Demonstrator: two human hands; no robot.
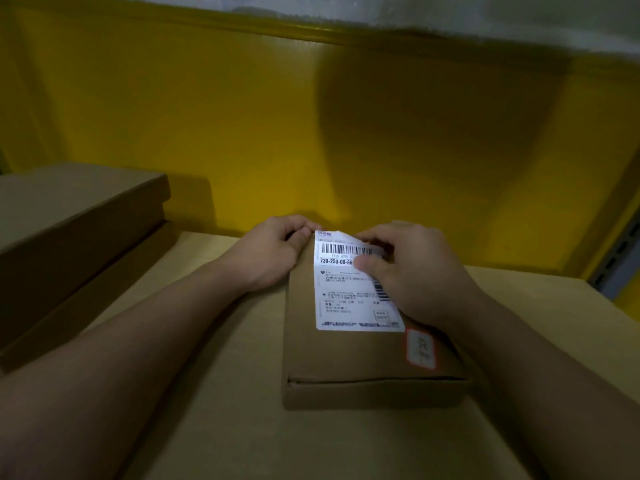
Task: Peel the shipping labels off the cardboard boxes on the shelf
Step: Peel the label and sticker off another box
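A small brown cardboard box [346,365] lies flat on a larger pale box. A white shipping label [346,292] with barcodes covers much of its top. My left hand [270,251] grips the box's far left corner with curled fingers. My right hand [412,268] pinches the label's far right corner, which is lifted and curled off the cardboard; the thumb lies over the printed number. A small red-edged sticker [420,349] sits near the box's near right corner.
Two stacked brown boxes [79,237] stand at the left. The big pale box [221,427] underneath fills the foreground. A yellow back wall [277,133] rises close behind, and a grey slotted shelf upright [620,258] stands at the right.
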